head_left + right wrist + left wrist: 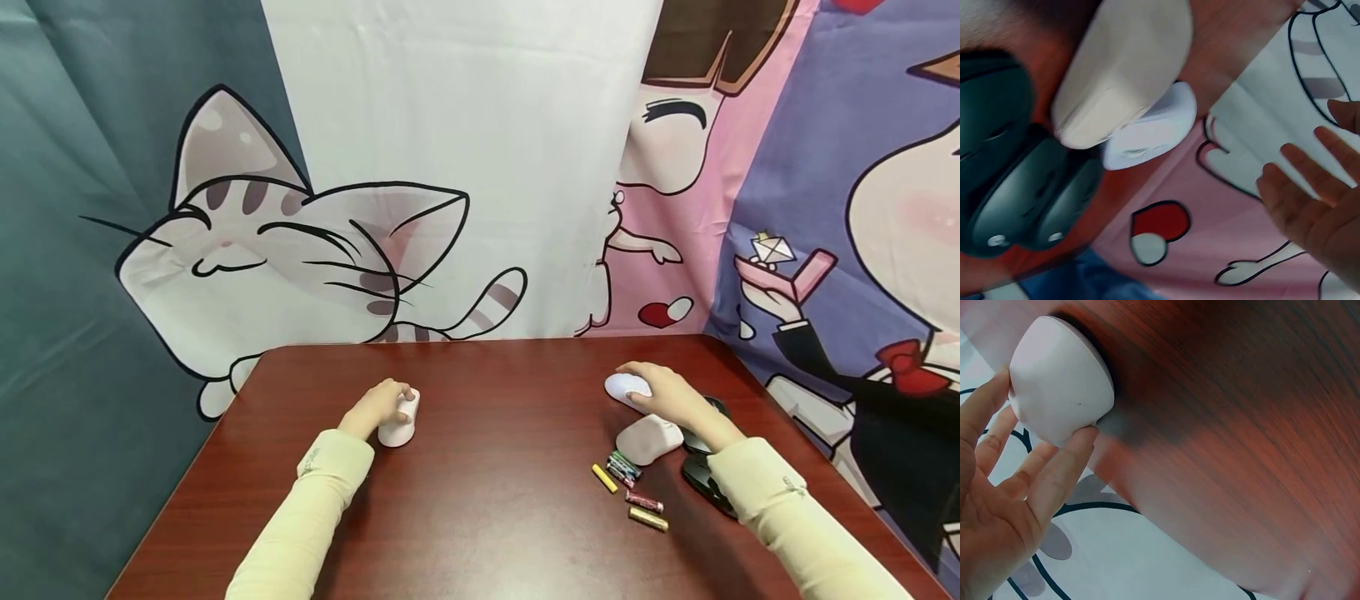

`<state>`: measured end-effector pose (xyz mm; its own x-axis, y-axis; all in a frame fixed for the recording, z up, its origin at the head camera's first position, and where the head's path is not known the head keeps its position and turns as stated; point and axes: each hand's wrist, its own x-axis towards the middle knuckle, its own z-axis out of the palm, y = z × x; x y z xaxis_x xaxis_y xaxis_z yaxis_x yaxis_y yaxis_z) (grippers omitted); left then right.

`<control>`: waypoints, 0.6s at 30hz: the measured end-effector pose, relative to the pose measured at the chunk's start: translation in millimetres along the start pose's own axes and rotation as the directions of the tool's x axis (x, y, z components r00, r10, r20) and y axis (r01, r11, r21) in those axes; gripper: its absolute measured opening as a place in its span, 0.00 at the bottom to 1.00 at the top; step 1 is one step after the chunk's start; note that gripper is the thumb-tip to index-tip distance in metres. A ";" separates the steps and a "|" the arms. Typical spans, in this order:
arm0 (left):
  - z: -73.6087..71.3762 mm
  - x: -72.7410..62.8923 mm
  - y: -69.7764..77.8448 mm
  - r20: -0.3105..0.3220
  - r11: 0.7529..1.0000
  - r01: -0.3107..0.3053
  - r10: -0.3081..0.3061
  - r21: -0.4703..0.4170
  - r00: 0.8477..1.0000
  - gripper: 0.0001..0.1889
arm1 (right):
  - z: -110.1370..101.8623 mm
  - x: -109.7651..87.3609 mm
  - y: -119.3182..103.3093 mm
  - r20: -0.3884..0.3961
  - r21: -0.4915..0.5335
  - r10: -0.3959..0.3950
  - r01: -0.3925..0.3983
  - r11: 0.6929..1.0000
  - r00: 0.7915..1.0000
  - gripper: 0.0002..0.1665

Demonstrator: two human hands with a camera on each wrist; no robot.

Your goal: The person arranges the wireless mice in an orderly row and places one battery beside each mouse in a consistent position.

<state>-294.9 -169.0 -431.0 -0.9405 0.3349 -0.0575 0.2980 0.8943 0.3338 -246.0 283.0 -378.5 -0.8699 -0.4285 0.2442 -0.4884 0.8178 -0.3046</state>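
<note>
My left hand (377, 408) holds a white computer mouse (400, 419) on the left half of the table. In the left wrist view, the thumb and fingers of that hand (1016, 506) grip the edges of this mouse (1063, 381). On the right, my right hand (671, 398) hovers beside another white mouse (624, 387) and overlaps it in the head view. The right wrist view shows this hand (1322, 206) with spread, extended fingers and nothing in them. Behind it, the white mouse (1154, 134) stands next to a larger off-white mouse (1129, 69).
Several dark mice (1016, 194) stand beside the off-white mouse, partly hidden under my right arm in the head view. Nearer me lie a yellow battery (604, 478), a group of green batteries (624, 468), a red one (644, 502) and a gold one (648, 519). A printed curtain (465, 108) hangs behind the table.
</note>
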 end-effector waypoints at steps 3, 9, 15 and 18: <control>-0.9 0.8 -1.5 0.003 1.000 0.002 -0.002 -0.001 1.000 0.16 | -5.9 -4.6 11.1 -0.016 0.011 0.057 -0.056 0.998 0.998 0.21; -1.7 1.1 -2.2 0.004 1.000 0.012 -0.012 -0.012 1.000 0.17 | -13.7 -19.0 35.8 -0.023 0.013 0.057 -0.056 0.998 0.998 0.20; -1.3 -1.0 0.4 0.021 0.999 0.030 -0.029 -0.019 0.999 0.16 | -7.3 -48.3 60.2 -0.130 -0.073 -0.161 0.152 0.986 0.978 0.18; -1.8 2.1 1.4 0.028 1.000 0.026 -0.026 -0.008 0.999 0.16 | -4.9 -60.6 71.7 -0.135 -0.101 -0.290 0.278 0.955 0.947 0.20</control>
<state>-296.7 -167.5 -429.0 -0.9429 0.3199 -0.0925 0.2722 0.9003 0.3397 -227.9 369.5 -410.7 -0.6731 -0.5914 0.4440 -0.7015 0.7006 -0.1304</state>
